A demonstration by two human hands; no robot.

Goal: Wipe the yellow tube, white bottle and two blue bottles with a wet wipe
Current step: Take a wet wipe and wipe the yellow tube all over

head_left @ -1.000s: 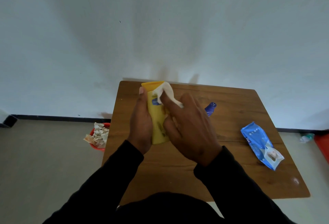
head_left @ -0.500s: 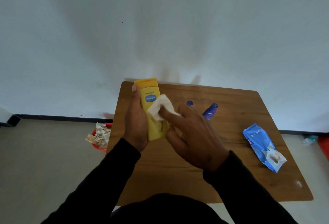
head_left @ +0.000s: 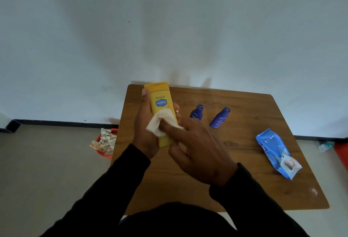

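1. Yellow Vaseline tube (head_left: 160, 104), clasped upright in the left hand (head_left: 145, 129) above the table's (head_left: 244, 180) far-left corner.
2. Right hand (head_left: 199, 152) pinches the wet wipe (head_left: 162, 123), now lower on the label than a second ago: first item, mid-wipe.
3. Two blue bottles (head_left: 196, 112) (head_left: 220, 118) wait near the far edge; no white bottle visible.
4. Wipes pack (head_left: 276, 152) at the right edge; red bin (head_left: 105, 142) holds crumpled wipes.

Yellow tube being wiped above the table, two blue bottles standing behind it.

The yellow tube (head_left: 161, 103) is upright with its flat cap end up, a blue oval label on its face, held over the wooden table (head_left: 244, 189) near that table's far left corner. A crumpled white wet wipe (head_left: 160, 123) presses against the tube's middle. Two blue bottles (head_left: 196, 112) (head_left: 220, 118) with thin white markings stand on the table's far half, side by side and apart. The white bottle cannot be made out.
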